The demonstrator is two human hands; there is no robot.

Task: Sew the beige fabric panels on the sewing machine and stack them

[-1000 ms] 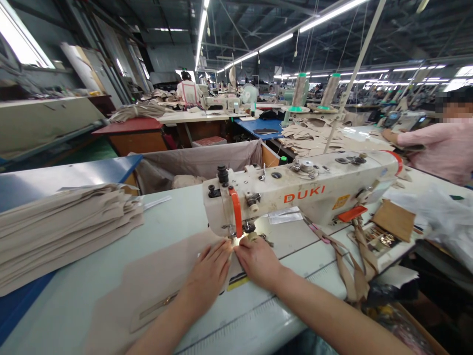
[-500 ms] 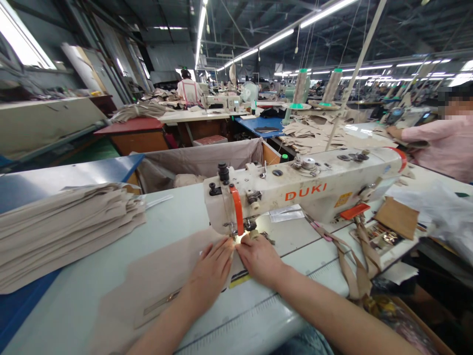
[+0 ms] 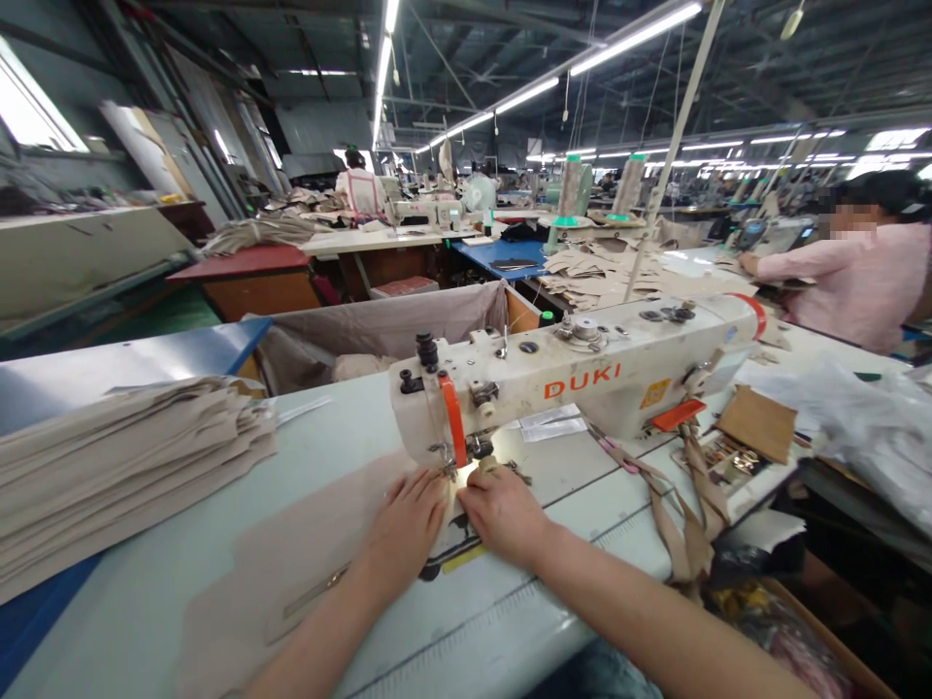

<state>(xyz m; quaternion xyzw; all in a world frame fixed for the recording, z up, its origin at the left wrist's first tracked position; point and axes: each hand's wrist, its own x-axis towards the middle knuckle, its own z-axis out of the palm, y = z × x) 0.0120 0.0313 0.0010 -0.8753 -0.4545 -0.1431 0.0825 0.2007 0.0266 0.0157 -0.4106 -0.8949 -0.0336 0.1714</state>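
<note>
Beige fabric (image 3: 302,534) is pressed by the flattened left hand (image 3: 409,524) beside the sewing machine (image 3: 531,388); any pinch by the curled right hand (image 3: 502,510) cannot be told; either could be pricked if guided too close

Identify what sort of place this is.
Likely a sewing factory floor: an orange-lettered, long white metal sewing machine, tall green-topped beige thread cones, and a layered stack of flat beige fabric-like pieces.

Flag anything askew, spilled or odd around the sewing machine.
No spill or damage stands out. Slightly untidy: beige strips droop over the edge of the table, right of the sewing machine, and crumpled plastic lies beyond them. The cloth under the left hand looks flat.
</note>
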